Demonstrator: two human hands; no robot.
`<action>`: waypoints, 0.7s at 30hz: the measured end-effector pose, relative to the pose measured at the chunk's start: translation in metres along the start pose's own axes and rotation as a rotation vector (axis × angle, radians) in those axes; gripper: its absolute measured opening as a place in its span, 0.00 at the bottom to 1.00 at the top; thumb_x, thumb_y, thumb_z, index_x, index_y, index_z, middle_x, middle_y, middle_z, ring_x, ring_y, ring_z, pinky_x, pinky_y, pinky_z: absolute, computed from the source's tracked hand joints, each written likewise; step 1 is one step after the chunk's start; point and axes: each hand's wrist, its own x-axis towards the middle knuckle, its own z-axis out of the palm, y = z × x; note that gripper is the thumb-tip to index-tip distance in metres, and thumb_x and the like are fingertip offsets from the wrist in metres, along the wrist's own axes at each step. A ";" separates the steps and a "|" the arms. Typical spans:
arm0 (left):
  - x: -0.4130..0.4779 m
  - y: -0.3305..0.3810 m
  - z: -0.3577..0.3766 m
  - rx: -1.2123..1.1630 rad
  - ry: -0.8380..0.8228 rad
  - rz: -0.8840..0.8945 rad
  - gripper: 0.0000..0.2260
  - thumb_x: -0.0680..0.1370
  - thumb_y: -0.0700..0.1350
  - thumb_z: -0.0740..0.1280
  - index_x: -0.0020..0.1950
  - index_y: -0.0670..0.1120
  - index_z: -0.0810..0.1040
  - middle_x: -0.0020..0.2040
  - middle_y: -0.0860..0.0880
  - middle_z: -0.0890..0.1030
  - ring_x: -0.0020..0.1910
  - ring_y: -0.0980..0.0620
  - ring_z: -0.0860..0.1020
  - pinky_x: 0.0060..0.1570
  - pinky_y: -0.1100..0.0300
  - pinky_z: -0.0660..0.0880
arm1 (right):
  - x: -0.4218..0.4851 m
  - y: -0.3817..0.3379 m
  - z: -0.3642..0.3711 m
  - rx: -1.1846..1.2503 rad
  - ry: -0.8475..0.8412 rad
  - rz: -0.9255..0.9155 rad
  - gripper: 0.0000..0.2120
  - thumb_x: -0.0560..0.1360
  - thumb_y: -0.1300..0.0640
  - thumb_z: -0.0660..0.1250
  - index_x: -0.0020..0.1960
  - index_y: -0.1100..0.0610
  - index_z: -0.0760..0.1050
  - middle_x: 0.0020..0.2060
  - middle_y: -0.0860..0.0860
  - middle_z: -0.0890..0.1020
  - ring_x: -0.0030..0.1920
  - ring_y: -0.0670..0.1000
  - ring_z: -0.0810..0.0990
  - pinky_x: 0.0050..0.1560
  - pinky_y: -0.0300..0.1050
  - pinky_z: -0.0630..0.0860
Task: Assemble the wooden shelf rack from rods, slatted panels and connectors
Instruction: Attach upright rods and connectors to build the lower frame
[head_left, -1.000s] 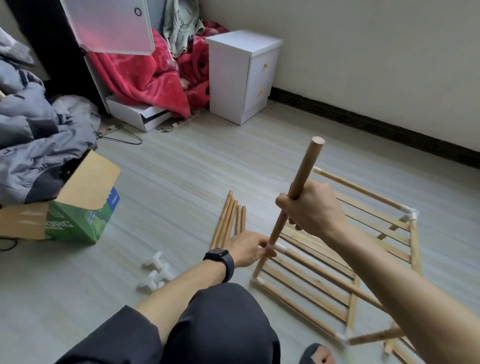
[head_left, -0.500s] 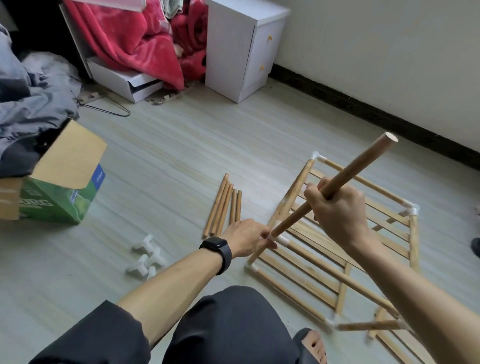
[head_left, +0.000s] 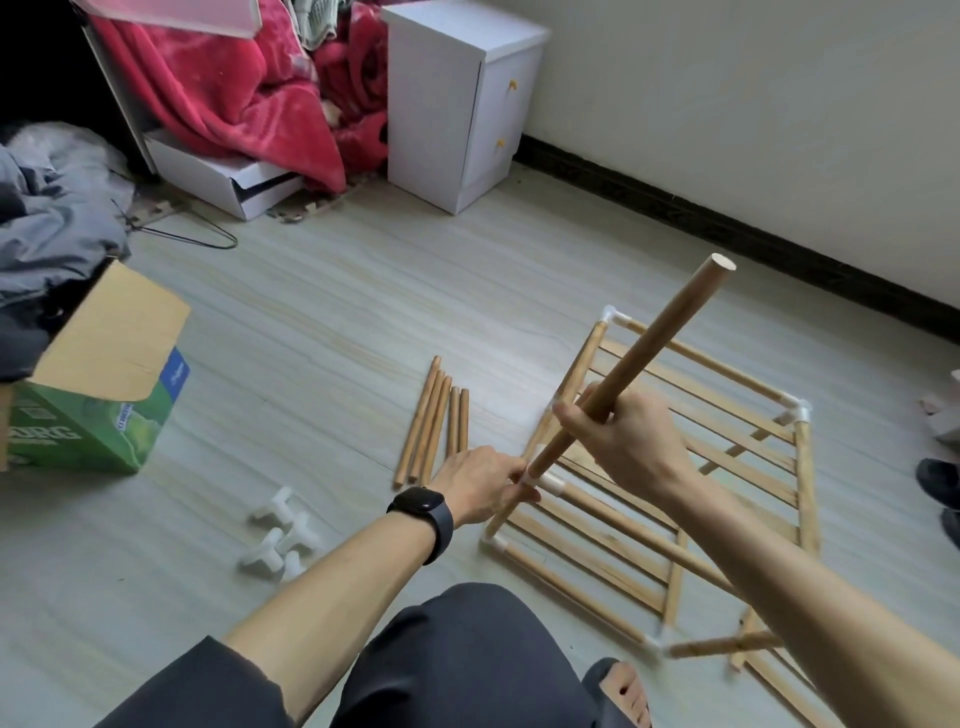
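At the centre-right of the frame, we grip the tilted rod (head_left: 631, 366) with the right hand (head_left: 626, 441), fingers wrapped around its middle, while the left hand (head_left: 480, 483) pinches the white connector (head_left: 540, 480) at its lower end on the half-built rack (head_left: 701, 467) lying on the floor. We judge the rod light, stiff and smooth, so holding low, near the joint, should steer it best. 5 spare rods (head_left: 434, 423) lie just left.

Bare floor (head_left: 322, 312) is lying open ahead of the left hand (head_left: 480, 486); spare rods (head_left: 434, 421) are blocking just beyond it, white connectors (head_left: 280, 535) and a cardboard box (head_left: 98, 395) crowding its left.
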 end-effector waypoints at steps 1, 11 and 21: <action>-0.001 0.001 -0.001 0.002 -0.002 0.002 0.09 0.79 0.66 0.63 0.47 0.63 0.76 0.35 0.58 0.74 0.35 0.62 0.71 0.31 0.61 0.64 | -0.005 0.003 0.004 -0.029 -0.059 0.002 0.12 0.79 0.47 0.70 0.39 0.53 0.81 0.31 0.49 0.83 0.32 0.47 0.83 0.36 0.44 0.81; 0.000 0.022 -0.003 0.151 -0.013 -0.001 0.14 0.80 0.64 0.62 0.57 0.57 0.78 0.40 0.54 0.76 0.42 0.51 0.76 0.37 0.58 0.69 | -0.005 -0.006 -0.009 -0.065 0.105 -0.059 0.18 0.81 0.50 0.67 0.37 0.59 0.77 0.29 0.52 0.81 0.29 0.51 0.82 0.35 0.56 0.82; 0.004 0.033 -0.066 -0.589 -0.220 -0.058 0.28 0.67 0.48 0.73 0.67 0.59 0.72 0.64 0.55 0.77 0.62 0.57 0.76 0.55 0.63 0.74 | 0.016 0.002 -0.021 0.251 0.034 0.217 0.17 0.80 0.43 0.68 0.44 0.57 0.81 0.35 0.52 0.85 0.31 0.48 0.84 0.34 0.42 0.80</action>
